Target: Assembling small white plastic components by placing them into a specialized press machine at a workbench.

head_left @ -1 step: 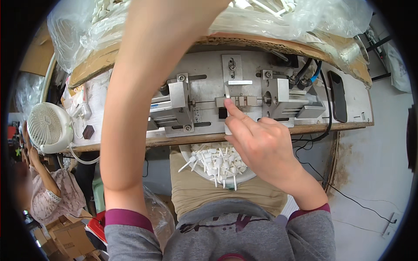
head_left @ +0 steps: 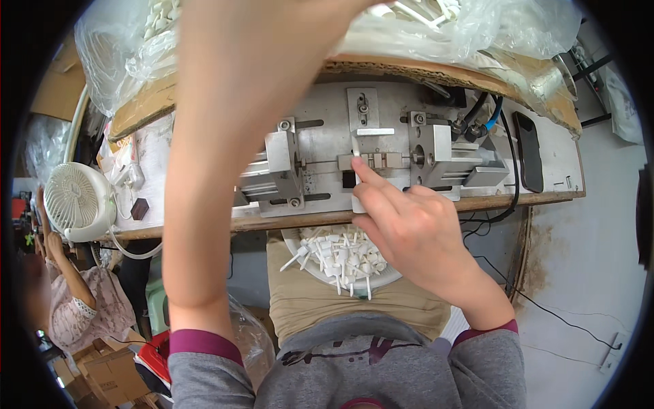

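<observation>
Right hand (head_left: 412,221) touches a white stick (head_left: 355,145) at fingertip.

Head view: we look out of the left lens of a side-by-side pair worn on the person's head, wide fisheye, pitched steeply down. Upright, unmirrored. We sight over the grey shirt (head_left: 354,361) at bottom centre, past the lap, onto the worktop (head_left: 562,153) across the upper middle. Range close: the left forearm (head_left: 197,232), left of centre, looms nearest and hides part of the worktop. The right hand (head_left: 415,221), right of centre, shows smaller. Field very broad: we take in a co-worker (head_left: 92,307) at lower left, floor (head_left: 579,266) at right. Black rim closes the corners.
</observation>
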Available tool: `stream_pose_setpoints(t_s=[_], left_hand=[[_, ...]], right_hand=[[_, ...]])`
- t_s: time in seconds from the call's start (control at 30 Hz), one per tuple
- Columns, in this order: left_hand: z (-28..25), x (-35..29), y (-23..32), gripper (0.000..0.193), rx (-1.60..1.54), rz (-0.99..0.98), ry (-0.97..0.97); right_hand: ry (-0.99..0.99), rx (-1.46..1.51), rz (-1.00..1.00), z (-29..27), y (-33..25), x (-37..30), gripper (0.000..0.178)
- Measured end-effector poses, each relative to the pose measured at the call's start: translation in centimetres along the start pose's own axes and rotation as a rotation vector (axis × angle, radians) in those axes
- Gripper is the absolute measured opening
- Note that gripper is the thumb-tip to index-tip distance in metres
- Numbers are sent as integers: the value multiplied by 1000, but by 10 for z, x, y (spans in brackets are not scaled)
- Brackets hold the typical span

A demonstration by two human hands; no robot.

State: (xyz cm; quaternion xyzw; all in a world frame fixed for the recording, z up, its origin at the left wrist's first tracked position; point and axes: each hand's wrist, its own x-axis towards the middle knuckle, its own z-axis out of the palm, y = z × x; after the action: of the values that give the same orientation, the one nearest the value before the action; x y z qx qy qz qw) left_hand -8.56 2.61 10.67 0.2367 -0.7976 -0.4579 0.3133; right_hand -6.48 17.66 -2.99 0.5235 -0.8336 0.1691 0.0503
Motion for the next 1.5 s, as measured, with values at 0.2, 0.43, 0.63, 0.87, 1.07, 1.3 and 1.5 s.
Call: stream_pose_setpoints(t_s=[0.2,0.43,0.63,0.87,1.07,1.3,1.5], left_hand=[[-46,-57,-97,47,45,634,-250],[-33,-125,-149,36,283,704,-363],[-17,-128,-150,38,581,757,-337],[-14,-124,-145,32,651,630,-453],[-10,-123,-138,30,651,639,-461],[-56,-74,-104,20,342,571,-300],[-52,8,-63,24,536,665,-119]], right_hand=[[318,187,44,-48,18,22,33],[648,-51,-272,-73,72,107,16],[74,155,144,-71,73,159,28],[12,362,123,-86,64,137,28],[245,482,154,-76,69,104,20],[389,180,-206,-47,31,13,33],[233,113,-89,5,4,-14,28]])
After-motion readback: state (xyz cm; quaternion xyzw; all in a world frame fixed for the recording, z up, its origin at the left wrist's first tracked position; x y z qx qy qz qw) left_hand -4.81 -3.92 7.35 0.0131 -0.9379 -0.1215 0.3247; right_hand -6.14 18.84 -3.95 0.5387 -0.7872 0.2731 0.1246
